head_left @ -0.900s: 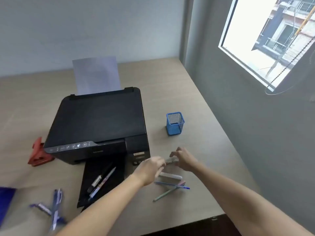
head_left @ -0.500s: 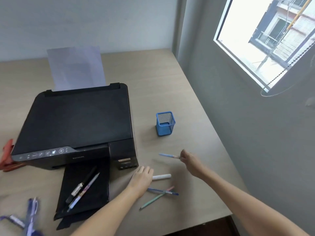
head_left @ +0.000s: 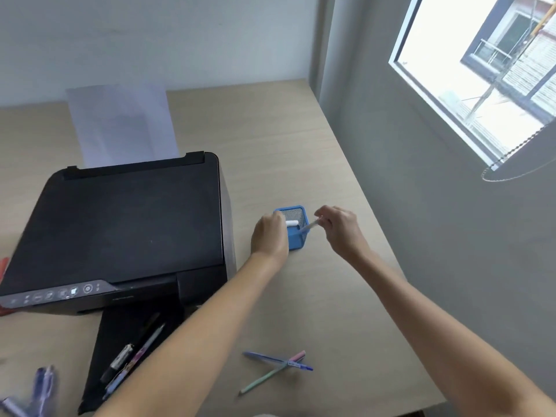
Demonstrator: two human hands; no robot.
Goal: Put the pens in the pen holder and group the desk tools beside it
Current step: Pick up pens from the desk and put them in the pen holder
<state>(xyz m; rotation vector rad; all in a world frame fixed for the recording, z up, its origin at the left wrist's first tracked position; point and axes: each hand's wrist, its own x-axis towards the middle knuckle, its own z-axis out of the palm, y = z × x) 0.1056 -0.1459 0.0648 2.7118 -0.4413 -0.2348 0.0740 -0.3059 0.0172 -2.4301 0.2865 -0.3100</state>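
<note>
Left hand (head_left: 268, 233) closed on a white marker (head_left: 291, 223), right hand (head_left: 339, 228) pinching a pale pen (head_left: 310, 227), both over the blue pen holder (head_left: 296, 236) near worktop's right edge; two crossed pens (head_left: 278, 366) by the front edge.

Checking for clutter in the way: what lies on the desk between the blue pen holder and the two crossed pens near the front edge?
Bare desk between the pen holder and crossed pens, in the head view.

blue mesh holder (head_left: 298, 233) upright on desk; white pen (head_left: 291, 223) and pale pen (head_left: 310, 227) held tilted over its mouth; blue pen (head_left: 276, 360) crossing green-pink pen (head_left: 270, 373) nearer.
</note>
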